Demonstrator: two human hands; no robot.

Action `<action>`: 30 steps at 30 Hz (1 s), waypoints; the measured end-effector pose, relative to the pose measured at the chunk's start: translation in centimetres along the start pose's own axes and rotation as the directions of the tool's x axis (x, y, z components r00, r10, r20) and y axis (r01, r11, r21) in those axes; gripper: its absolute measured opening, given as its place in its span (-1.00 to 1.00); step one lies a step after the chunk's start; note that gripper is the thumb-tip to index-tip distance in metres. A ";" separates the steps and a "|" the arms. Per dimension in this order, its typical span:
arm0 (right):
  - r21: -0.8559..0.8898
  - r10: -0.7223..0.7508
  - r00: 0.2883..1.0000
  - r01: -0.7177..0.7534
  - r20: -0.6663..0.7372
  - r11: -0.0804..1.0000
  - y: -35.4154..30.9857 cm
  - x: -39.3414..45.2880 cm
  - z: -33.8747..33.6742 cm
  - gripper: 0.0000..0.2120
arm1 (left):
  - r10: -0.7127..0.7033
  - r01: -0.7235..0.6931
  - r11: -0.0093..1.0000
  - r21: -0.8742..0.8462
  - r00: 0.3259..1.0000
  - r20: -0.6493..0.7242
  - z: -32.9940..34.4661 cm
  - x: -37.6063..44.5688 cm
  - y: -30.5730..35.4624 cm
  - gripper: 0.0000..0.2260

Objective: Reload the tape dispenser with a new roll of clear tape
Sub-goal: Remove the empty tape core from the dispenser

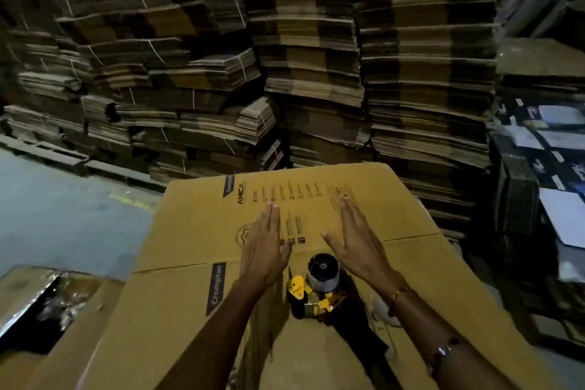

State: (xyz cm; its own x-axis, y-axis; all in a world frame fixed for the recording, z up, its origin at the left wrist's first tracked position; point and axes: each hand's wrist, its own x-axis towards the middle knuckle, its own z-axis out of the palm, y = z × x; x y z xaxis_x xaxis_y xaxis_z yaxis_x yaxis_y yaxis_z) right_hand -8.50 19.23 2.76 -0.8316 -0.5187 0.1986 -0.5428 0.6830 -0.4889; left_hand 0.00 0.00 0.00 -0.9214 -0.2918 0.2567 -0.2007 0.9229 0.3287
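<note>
Nearest the camera, at 6 o'clock, the yellow-and-black tape dispenser [311,294] lies on a large flattened cardboard box [196,231] printed "Crompton". A pale roll of tape [384,313] peeks out at its 3 o'clock, partly hidden behind the right wrist. Just beyond the dispenser, both hands hover flat with fingers straight and empty: the left hand [262,250] at its 11 o'clock, the right hand [357,241] at its 1 o'clock, neither touching it. Farther off, from 9 to 3 o'clock, stacks of flattened cartons [285,57] rise like a wall.
</note>
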 end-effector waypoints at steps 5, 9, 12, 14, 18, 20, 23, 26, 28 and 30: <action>0.054 0.127 0.969 -0.142 0.211 0.988 2.9 -3.4 3.4 -0.31 | -0.086 0.120 0.986 -0.116 0.961 0.263 4.2 -3.2 0.1 -0.36; 0.021 0.135 0.929 -0.152 0.344 0.988 5.2 -5.3 5.3 -0.43 | -0.157 0.228 0.959 -0.169 0.922 0.354 6.7 -5.5 0.4 -0.43; 0.031 0.109 0.892 -0.137 0.438 0.990 6.4 -6.5 6.4 -0.52 | -0.231 0.349 0.897 -0.271 0.893 0.385 7.9 -7.3 0.8 -0.50; 0.040 0.086 0.869 -0.120 0.487 0.992 6.8 -7.0 6.9 -0.55 | -0.262 0.407 0.838 -0.365 0.885 0.385 8.5 -8.2 1.0 -0.47; 0.100 0.020 0.874 -0.078 0.485 0.992 7.4 -7.7 7.7 -0.56 | -0.351 0.491 0.750 -0.444 0.864 0.361 9.2 -8.9 1.6 -0.44; 0.148 -0.010 0.890 -0.065 0.456 0.987 7.1 -8.4 8.1 -0.61 | -0.390 0.527 0.690 -0.497 0.849 0.357 9.5 -9.1 1.6 -0.44; 0.253 -0.046 0.910 -0.066 0.413 0.965 6.5 -9.9 9.0 -0.66 | -0.426 0.554 0.610 -0.567 0.832 0.355 9.5 -9.7 1.7 -0.49; 0.356 -0.024 0.919 -0.128 0.394 0.926 5.4 -11.7 10.2 -0.66 | -0.464 0.593 0.535 -0.601 0.801 0.378 8.6 -10.6 2.4 -0.62; 0.402 0.012 0.918 -0.185 0.397 0.897 4.4 -13.0 10.8 -0.67 | -0.486 0.631 0.475 -0.613 0.769 0.415 8.4 -11.4 2.7 -0.67; 0.452 0.029 0.913 -0.228 0.406 0.863 3.5 -14.2 11.3 -0.65 | -0.511 0.672 0.428 -0.605 0.732 0.451 8.3 -12.4 2.8 -0.71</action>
State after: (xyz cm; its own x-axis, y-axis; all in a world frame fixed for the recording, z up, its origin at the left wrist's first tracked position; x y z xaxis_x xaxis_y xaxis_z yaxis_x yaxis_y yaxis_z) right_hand 2.74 23.10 -11.37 -0.7275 -0.6628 -0.1774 -0.2254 0.4751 -0.8506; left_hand 8.04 8.33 -9.82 -0.7215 -0.5722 -0.3900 -0.5037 0.0471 0.8626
